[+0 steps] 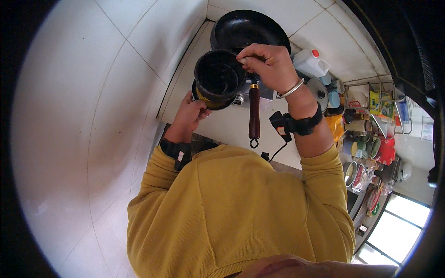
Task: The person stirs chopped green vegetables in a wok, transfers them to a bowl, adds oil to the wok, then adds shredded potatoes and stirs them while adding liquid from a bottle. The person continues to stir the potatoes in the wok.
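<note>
My left hand [193, 110] grips the lower edge of a dark bowl-like vessel [219, 74] with yellow marks outside, its opening facing the camera. Another dark rim shows beneath it. My right hand [266, 64] is at the vessel's right rim, thumb and fingertips pinched on a small pale thing [242, 61] that I cannot identify. Behind both hands a black frying pan [248, 29] stands by the wall corner. A dark red wooden handle [254, 111] with a hanging ring points towards me; its joint is partly hidden by my right hand.
A metal stove [266, 93] is partly visible under the pan. To the right are a white plastic jug [310, 63] with a red cap, a glass lid [317, 92] and a wire rack [368, 100] of packets and jars. The tiled wall [114, 87] rises close on the left.
</note>
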Demonstrator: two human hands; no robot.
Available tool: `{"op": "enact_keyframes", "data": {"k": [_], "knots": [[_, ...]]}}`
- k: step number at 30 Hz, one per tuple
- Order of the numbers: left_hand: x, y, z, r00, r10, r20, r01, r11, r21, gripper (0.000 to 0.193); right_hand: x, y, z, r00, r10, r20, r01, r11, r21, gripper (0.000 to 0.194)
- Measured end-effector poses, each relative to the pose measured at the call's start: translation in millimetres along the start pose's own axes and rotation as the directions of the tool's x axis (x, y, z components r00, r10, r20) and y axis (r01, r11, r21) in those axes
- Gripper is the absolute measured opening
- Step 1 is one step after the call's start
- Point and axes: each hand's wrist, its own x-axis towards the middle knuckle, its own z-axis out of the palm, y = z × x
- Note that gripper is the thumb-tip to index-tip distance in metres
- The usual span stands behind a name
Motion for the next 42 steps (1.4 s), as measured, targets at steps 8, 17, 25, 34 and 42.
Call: {"op": "enact_keyframes", "data": {"k": [8, 17, 25, 34, 42], "knots": [[-0.1, 3.3, 5.6, 0.999, -0.006, -0.032, 0.006, 1.000, -0.026, 0.037, 0.5, -15.9, -17.1, 1.000, 0.018, -0.024, -0.018, 1.000, -0.010, 0.013], [5.7, 7.6, 9.0, 1.000, -0.025, 0.007, 0.025, 0.998, -0.061, 0.037, 12.4, -31.3, -43.6, 0.987, -0.028, -0.161, 0.019, 0.998, -0.056, 0.011], [10.6, 4.2, 4.7, 0.999, -0.022, 0.026, 0.023, 1.000, -0.014, 0.030, 35.7, -7.5, -89.4, 0.941, 0.063, -0.332, -0.057, 0.998, 0.028, 0.013], [11.0, 6.2, 5.4, 0.999, -0.021, 0.030, 0.025, 0.993, -0.117, 0.028, 48.0, 80.1, -100.0, 0.767, 0.402, -0.500, -0.252, 0.905, 0.342, 0.017], [4.4, 10.7, 2.9, 0.997, -0.039, -0.062, 0.035, 0.997, -0.063, 0.029, 44.6, 130.8, -102.7, 0.612, 0.610, -0.504, 0.024, 0.623, 0.782, 0.012]]}}
